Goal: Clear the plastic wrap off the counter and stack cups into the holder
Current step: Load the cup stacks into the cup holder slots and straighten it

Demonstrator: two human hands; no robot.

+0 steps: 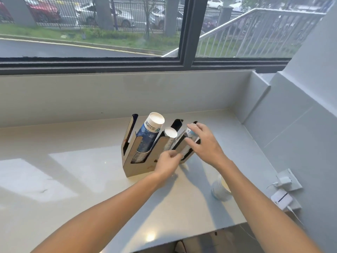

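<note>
Cup holder seen upright on counter below window. Blue cup stack seated in left slot, white stack in middle slot. Right hand, fingers curled, wrapped round wrapped cup stack in right slot. Left hand pinched at holder front; item gripped can't be told. Loose cup lying nr right forearm.

You see the holder in pale cardboard brown with black inside, at centre of the frame; its tall cup stack is dark blue with white pattern and white rims; the counter is glossy off-white
</note>
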